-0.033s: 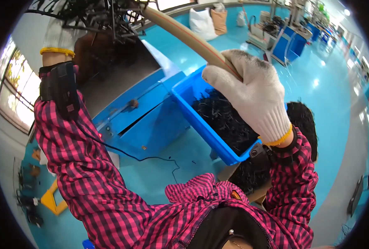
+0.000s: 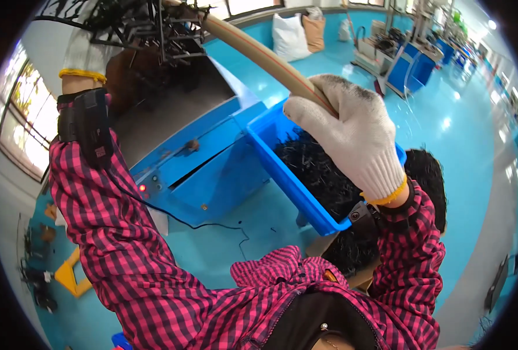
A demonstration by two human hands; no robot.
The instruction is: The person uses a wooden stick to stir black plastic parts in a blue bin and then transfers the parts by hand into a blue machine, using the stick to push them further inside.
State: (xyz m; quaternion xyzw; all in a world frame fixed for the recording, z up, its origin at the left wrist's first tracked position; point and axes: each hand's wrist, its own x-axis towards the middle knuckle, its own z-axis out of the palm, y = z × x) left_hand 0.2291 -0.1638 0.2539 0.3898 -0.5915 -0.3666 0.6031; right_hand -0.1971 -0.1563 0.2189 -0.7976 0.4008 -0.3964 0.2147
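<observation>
Pink and black checks cover both sleeves (image 2: pixel 136 245). Past the cuff, the right hand (image 2: pixel 352 125), in a white glove, is closed around one end of a tan tube (image 2: pixel 264 55). Just below that hand is a blue tub (image 2: pixel 297 195) with lots of black bits (image 2: pixel 314 169) inside. The left hand (image 2: pixel 85 55) wears a glove too, but black sticks (image 2: pixel 160 35) partly hide it, so I cannot tell its grip. Between the hands sits a blue machine (image 2: pixel 218 175). Far beyond the right hand stands a white sack (image 2: pixel 290 38).

a factory workshop, with machines (image 2: pixel 410 67) and sacks (image 2: pixel 290 38).
</observation>
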